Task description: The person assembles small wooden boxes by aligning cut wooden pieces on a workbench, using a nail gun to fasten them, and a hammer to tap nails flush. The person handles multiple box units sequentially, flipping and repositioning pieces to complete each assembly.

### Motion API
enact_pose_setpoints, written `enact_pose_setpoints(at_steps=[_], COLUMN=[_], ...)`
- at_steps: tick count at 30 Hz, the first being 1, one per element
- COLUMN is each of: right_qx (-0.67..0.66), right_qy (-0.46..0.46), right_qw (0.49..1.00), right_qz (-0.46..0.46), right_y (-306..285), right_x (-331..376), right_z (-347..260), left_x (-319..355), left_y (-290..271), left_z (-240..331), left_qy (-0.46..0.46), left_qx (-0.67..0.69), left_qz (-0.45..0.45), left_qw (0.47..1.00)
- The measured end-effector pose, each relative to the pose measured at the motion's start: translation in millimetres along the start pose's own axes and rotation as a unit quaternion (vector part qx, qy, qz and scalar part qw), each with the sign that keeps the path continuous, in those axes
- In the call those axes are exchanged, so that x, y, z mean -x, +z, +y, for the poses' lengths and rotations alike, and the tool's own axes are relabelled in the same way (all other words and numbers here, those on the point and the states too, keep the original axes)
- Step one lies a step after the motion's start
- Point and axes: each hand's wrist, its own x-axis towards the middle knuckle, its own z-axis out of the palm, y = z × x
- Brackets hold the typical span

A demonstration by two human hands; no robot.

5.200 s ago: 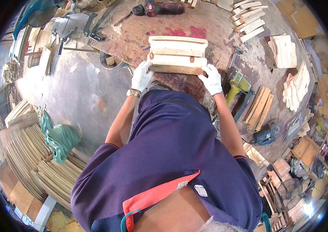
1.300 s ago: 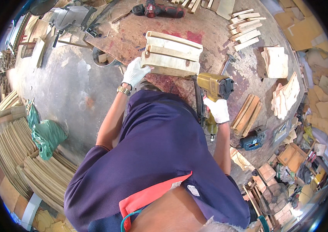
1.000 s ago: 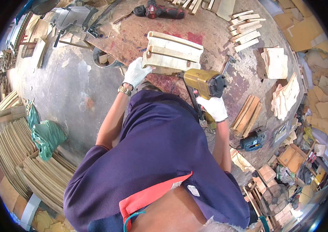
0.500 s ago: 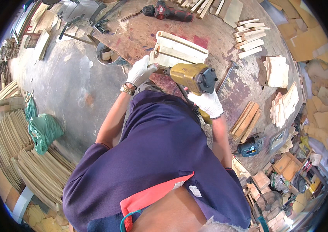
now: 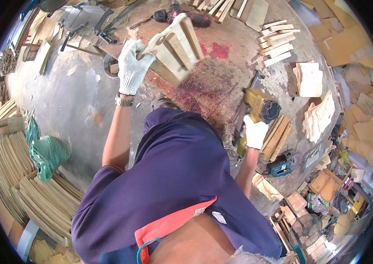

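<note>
In my gloved left hand (image 5: 132, 67) is the rounded end of a pale wooden panel with strips fixed along it (image 5: 172, 55); the panel is tilted up off the worktable (image 5: 221, 88). My right hand (image 5: 255, 132), also in a white glove, is closed round the handle of a yellow nail gun (image 5: 260, 105). The gun is at the right, apart from the panel, beside a stack of brown wood strips (image 5: 276, 136). The glove covers part of the handle. A hammer (image 5: 256, 78) lies just beyond the gun.
A red-and-black angle grinder (image 5: 186, 18) sits behind the panel. Loose pale strips (image 5: 278, 42) and cut wood boards (image 5: 308, 79) lie on the right. A blue jigsaw (image 5: 283, 163) rests near the right edge. At far left are a mitre saw (image 5: 83, 20) and a green bag (image 5: 48, 154).
My left hand has lifted and tilted the wooden panel off the table, moving left and away from me. My right hand has drawn the nail gun away from the panel, right and closer.
</note>
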Motion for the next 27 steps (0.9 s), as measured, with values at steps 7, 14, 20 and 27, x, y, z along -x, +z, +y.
enact_pose_setpoints(at_steps=[7, 14, 20, 27], right_qx=[0.203, 0.145, 0.094, 0.268], right_qy=[-0.020, -0.010, -0.321, -0.152], right_qw=[0.912, 0.930, 0.830, 0.926], right_qz=[0.357, 0.339, 0.446, 0.219], right_y=[10.6, 63.1, 82.0, 112.1], right_x=[-27.0, -44.0, -49.2, -49.6], right_z=[62.1, 86.4, 51.6, 17.5], left_x=[55.2, 105.1, 105.1, 60.4], left_y=[88.2, 188.6, 203.3, 150.1], left_z=[61.3, 51.6, 58.2, -60.7], left_qy=[0.240, 0.379, 0.216, 0.049], left_qx=[-0.047, -0.025, 0.040, -0.181], left_qz=[-0.124, -0.269, -0.361, -0.003], left_qw=[0.962, 0.885, 0.906, 0.982])
